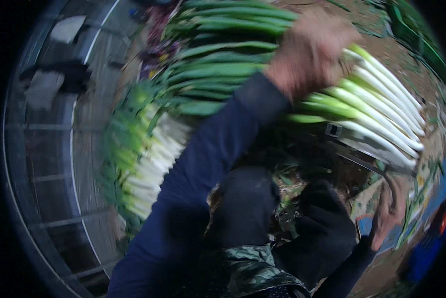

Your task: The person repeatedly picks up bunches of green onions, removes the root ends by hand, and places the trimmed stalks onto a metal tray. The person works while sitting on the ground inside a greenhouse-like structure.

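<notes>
Large green onions lie in a row before me, white stalks to the right and long green leaves to the left. My left hand, blurred by motion, is over the middle of the row; whether its fingers grip any stalks cannot be told. The lower white stalks rest along a metal stand with a square tube end. My right hand is below the stand's right end, palm inward, fingers extended and apart, with nothing seen in it. Its fingertips are close to the metal bar; contact is unclear.
A heap of green onions lies left of my forearm. Green crates stand at the upper right, a blue object at the lower right. Leaf scraps litter the soil. Plastic sheeting on a frame borders the left. My knees are below the stand.
</notes>
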Demonstrator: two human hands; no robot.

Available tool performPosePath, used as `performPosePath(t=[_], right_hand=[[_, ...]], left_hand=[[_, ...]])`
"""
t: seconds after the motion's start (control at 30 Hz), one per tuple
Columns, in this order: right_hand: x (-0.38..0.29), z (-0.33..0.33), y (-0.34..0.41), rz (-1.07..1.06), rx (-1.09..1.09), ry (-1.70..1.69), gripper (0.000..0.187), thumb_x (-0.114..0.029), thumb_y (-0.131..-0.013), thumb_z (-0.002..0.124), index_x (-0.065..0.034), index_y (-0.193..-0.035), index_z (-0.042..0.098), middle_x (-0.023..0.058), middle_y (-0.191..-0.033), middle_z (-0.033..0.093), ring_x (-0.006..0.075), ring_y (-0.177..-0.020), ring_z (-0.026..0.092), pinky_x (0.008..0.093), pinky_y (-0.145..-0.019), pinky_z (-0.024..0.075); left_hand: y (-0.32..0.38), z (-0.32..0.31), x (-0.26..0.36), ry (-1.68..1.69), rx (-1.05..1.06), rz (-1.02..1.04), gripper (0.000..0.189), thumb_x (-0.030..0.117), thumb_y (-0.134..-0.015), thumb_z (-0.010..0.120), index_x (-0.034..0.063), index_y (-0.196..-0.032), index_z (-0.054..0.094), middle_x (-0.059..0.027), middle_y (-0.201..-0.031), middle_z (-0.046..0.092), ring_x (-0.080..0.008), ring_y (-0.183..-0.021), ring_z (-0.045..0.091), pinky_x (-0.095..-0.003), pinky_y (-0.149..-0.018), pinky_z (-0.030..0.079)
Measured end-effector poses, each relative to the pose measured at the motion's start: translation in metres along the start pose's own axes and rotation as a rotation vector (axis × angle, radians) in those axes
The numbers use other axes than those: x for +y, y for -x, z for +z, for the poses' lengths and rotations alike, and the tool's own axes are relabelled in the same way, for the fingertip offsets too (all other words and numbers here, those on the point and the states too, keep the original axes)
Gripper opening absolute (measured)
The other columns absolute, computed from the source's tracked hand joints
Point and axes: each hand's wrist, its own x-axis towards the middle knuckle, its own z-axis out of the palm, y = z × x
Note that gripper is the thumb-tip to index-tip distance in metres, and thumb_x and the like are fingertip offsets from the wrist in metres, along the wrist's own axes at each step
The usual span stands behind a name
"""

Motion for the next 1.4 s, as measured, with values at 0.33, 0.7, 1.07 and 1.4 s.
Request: performPosePath(t=[0.33, 0.7, 1.07, 1.4], right_hand=[[-0.007, 0.039, 0.046, 0.108, -0.299, -0.229, 0.017, -0.004, -0.101, 0.065, 0.0056, -0.113, 0.071, 0.0109, -0.108, 0.071, 0.0199, -0.102, 0.066, 0.0297, -0.094, 0.0495], [-0.125, 0.064, 0.030, -0.266, -0.550, -0.019, 0.021, -0.001, -0.090, 0.069, 0.0046, -0.110, 0.072, 0.0157, -0.103, 0.070, 0.0277, -0.096, 0.068, 0.0334, -0.087, 0.0513], [-0.180, 0.099, 0.029, -0.387, -0.853, 0.213, 0.027, 0.000, -0.079, 0.072, 0.0017, -0.106, 0.072, 0.0189, -0.093, 0.064, 0.0400, -0.086, 0.065, 0.0434, -0.075, 0.0504], [-0.183, 0.112, 0.029, -0.361, -0.842, 0.216, 0.023, 0.000, -0.082, 0.071, 0.0020, -0.105, 0.072, 0.0203, -0.095, 0.066, 0.0413, -0.090, 0.066, 0.0423, -0.078, 0.0516]], left_hand=[[0.406, -0.123, 0.096, -0.272, -0.453, -1.021, 0.033, 0.013, -0.087, 0.076, 0.0021, -0.117, 0.068, -0.0151, -0.115, 0.069, -0.0354, -0.112, 0.065, -0.0452, -0.101, 0.051], [0.481, -0.173, 0.036, -0.332, -0.419, -1.137, 0.038, 0.011, -0.087, 0.073, 0.0031, -0.123, 0.065, -0.0148, -0.124, 0.064, -0.0366, -0.120, 0.059, -0.0480, -0.106, 0.046], [0.499, -0.185, -0.031, -0.413, -0.463, -1.019, 0.033, 0.015, -0.084, 0.071, 0.0025, -0.115, 0.065, -0.0164, -0.110, 0.060, -0.0369, -0.111, 0.058, -0.0475, -0.100, 0.046], [0.490, -0.201, -0.070, -0.470, -0.993, -0.852, 0.012, 0.007, -0.082, 0.066, 0.0102, -0.088, 0.077, -0.0122, -0.094, 0.072, -0.0314, -0.102, 0.067, -0.0512, -0.105, 0.045]])
